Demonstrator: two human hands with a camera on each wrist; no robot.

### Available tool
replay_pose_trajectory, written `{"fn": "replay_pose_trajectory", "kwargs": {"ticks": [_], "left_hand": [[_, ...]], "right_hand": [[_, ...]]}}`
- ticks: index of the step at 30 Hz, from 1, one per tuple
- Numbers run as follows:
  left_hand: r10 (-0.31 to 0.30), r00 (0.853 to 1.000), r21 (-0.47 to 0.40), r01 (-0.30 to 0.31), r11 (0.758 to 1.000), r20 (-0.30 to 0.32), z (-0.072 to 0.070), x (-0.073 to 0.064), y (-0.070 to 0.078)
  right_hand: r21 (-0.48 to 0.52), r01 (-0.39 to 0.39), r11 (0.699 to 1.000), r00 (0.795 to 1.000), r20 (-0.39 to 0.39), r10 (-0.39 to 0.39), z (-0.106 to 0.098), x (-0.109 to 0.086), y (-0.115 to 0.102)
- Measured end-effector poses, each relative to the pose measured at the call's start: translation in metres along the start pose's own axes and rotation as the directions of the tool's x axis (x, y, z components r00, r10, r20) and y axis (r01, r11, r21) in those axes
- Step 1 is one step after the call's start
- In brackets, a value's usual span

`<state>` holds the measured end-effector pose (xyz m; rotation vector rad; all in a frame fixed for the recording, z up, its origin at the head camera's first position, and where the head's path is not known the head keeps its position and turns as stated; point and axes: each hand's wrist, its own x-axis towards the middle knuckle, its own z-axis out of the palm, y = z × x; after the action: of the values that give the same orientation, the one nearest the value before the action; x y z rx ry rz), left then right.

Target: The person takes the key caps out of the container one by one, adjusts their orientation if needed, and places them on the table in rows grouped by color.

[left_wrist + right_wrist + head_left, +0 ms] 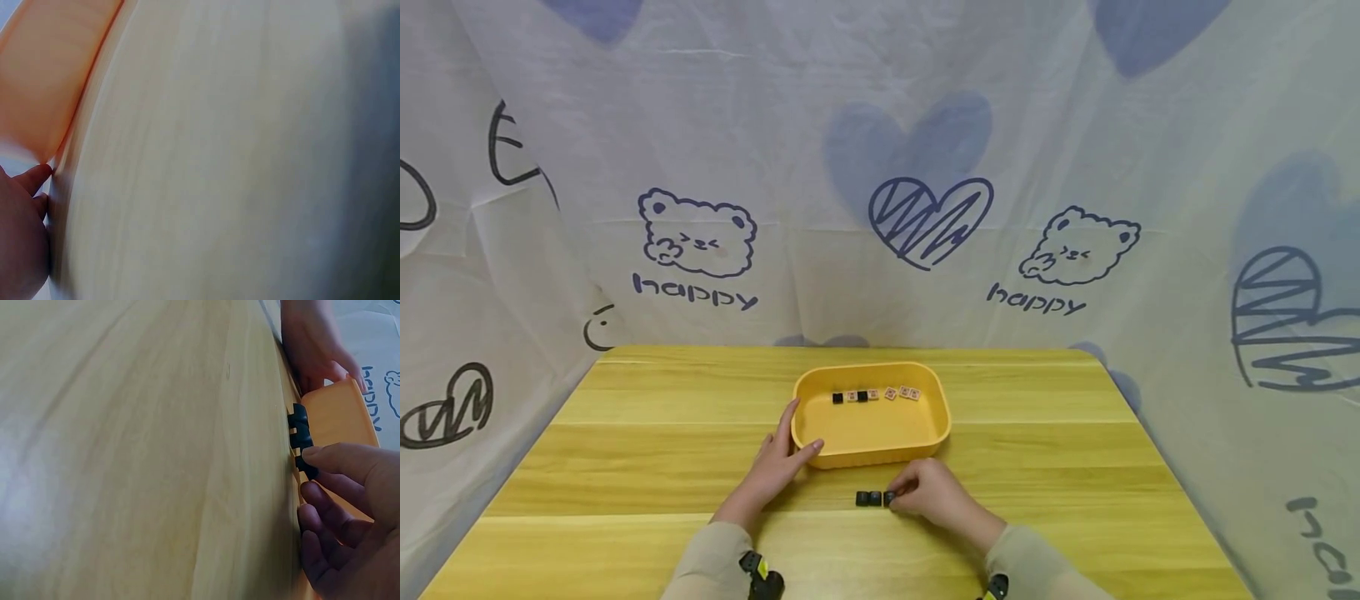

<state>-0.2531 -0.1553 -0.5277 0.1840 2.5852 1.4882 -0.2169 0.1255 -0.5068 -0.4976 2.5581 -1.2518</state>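
Note:
The left hand lies at the near left corner of a yellow tray, its thumb on the near rim and its fingers along the left side. In front of the tray, the right hand pinches a small black block shaped like a keycap, between thumb and forefinger, at the right end of a short row. Two matching black blocks sit side by side just left of it. In the right wrist view, the thumb rests on the end block and the other fingers curl below.
Inside the tray, along its far part, are pale blocks with reddish marks and two black ones. The tray stands on a wooden table. A white cloth with bear and heart drawings hangs behind.

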Motion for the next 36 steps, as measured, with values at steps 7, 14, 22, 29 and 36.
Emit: {"fn": "replay_pose_trajectory", "kwargs": {"ticks": [7,14,22,29,36], "left_hand": [[0.004,1.0,0.001,-0.004,1.0,0.002,-0.0001,-0.0009,0.0003],[0.01,1.0,0.007,-0.01,1.0,-0.001,0.0002,-0.0006,-0.0005],[0.008,1.0,0.004,-0.008,1.0,-0.001,0.0001,-0.0001,-0.001],[0.001,1.0,0.004,-0.001,1.0,-0.007,-0.0001,0.0005,-0.0005],[0.001,1.0,0.005,-0.001,1.0,-0.004,-0.0005,0.0001,-0.0001]], "right_hand": [[-0.027,-0.005,1.0,1.0,-0.011,0.005,0.0023,0.0006,0.0002],[-0.042,-0.006,0.999,1.0,-0.013,0.005,0.0024,0.0011,-0.0011],[-0.038,-0.002,0.999,1.0,-0.014,0.002,0.0022,0.0012,-0.0019],[-0.016,-0.007,1.0,1.0,-0.004,0.007,0.002,0.0016,-0.0011],[0.053,-0.001,0.999,1.0,0.016,0.0,-0.0035,-0.0002,-0.0016]]}}
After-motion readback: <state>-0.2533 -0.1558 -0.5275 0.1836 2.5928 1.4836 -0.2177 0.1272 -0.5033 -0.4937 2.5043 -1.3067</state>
